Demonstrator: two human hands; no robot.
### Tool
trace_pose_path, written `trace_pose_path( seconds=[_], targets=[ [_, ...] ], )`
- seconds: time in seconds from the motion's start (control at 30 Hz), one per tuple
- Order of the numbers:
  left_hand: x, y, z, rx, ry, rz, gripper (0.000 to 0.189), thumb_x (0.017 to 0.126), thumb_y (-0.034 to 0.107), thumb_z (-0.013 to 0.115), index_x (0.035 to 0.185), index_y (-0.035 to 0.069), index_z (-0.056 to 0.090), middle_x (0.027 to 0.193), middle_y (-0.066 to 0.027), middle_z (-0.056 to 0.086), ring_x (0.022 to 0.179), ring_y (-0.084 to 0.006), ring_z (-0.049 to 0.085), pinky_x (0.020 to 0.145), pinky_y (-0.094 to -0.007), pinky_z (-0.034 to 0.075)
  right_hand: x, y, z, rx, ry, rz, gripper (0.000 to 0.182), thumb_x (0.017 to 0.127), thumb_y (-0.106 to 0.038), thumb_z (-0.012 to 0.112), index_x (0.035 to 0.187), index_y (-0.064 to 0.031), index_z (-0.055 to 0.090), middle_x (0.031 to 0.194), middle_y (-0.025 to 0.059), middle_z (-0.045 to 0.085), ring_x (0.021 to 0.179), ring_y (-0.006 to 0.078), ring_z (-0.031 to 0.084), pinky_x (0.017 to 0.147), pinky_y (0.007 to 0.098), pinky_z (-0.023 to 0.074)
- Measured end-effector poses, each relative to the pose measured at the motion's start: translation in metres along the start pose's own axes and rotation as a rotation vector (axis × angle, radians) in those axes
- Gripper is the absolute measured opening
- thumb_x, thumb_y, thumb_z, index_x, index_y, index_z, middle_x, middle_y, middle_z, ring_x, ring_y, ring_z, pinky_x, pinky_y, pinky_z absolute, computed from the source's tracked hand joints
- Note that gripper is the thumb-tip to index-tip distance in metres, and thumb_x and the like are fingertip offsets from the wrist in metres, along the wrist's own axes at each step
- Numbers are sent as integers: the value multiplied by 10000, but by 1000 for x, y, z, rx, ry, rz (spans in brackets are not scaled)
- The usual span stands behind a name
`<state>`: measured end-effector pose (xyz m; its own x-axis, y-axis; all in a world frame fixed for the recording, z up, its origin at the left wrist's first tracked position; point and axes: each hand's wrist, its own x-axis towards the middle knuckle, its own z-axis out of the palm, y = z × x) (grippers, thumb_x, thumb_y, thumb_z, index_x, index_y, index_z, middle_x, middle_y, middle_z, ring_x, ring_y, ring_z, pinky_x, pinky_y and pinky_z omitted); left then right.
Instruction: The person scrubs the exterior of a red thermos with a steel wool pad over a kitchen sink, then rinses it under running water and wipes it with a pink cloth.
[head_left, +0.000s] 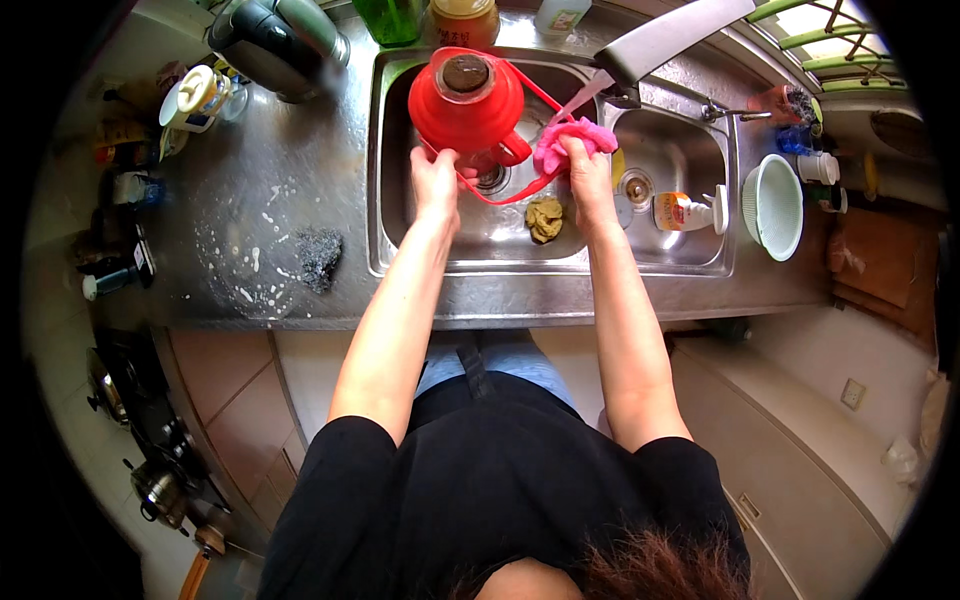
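Observation:
A red thermos flask (463, 112) with a cork stopper (466, 73) stands or is held over the left basin (480, 240) of the steel sink. My left hand (435, 176) grips its near lower side, some fingers hidden behind it. A loop of red strap or handle (517, 196) curves from the flask towards my right hand (589, 176). Bunched in that hand is a wet-looking pink cloth (574, 142), directly under the stream (581, 97) from the faucet (660, 41). On the basin floor between my forearms lies a crumpled yellow-brown cloth (544, 220).
A spray bottle (682, 212) lies in the right basin (660, 142). A pale green colander (772, 208) stands right of the sink. Leftward on the counter are a steel-wool scourer (319, 259), white foam splashes (251, 259) and a black electric kettle (262, 52). Jars and bottles line the back.

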<state>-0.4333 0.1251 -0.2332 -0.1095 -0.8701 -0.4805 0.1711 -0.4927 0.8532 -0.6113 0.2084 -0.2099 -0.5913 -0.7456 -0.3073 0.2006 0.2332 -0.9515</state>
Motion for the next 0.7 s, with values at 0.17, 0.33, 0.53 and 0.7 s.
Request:
trace_pose_path(
  seconds=[0.17, 0.33, 0.53, 0.7],
  targets=[
    [-48, -11, 38, -326, -83, -264, 424, 899, -55, 482, 1297, 55, 384, 1262, -213, 507, 957, -346, 680, 774, -537, 614, -14, 1, 2, -351, 109, -180, 311, 930, -284, 574, 878, 4, 680, 720, 66, 668, 707, 166, 649, 675, 338, 505],
    [-37, -43, 54, -475, -103, -244, 468, 876, -124, 460, 1311, 48, 444, 1068, -185, 650, 974, -337, 680, 874, -472, 591, -63, 24, 12, -367, 143, -81, 272, 914, -207, 577, 932, 38, 694, 792, 136, 707, 782, 236, 688, 758, 394, 524],
    [-29, -66, 56, -395, -121, -220, 542, 800, -177, 484, 1301, 27, 494, 1197, -169, 645, 1056, -279, 634, 910, -386, 539, -63, 65, 40, 111, 210, 47, 167, 846, -74, 670, 964, 43, 687, 907, 64, 694, 834, 140, 629, 765, 306, 506],
    [-30, -60, 48, -384, -178, -227, 684, 727, -189, 426, 1377, 22, 396, 1230, -209, 626, 1128, -298, 631, 952, -373, 520, -35, 59, 17, -129, 164, 14, 120, 808, -101, 684, 840, 14, 691, 753, 62, 679, 674, 136, 622, 616, 334, 501]
  ],
)
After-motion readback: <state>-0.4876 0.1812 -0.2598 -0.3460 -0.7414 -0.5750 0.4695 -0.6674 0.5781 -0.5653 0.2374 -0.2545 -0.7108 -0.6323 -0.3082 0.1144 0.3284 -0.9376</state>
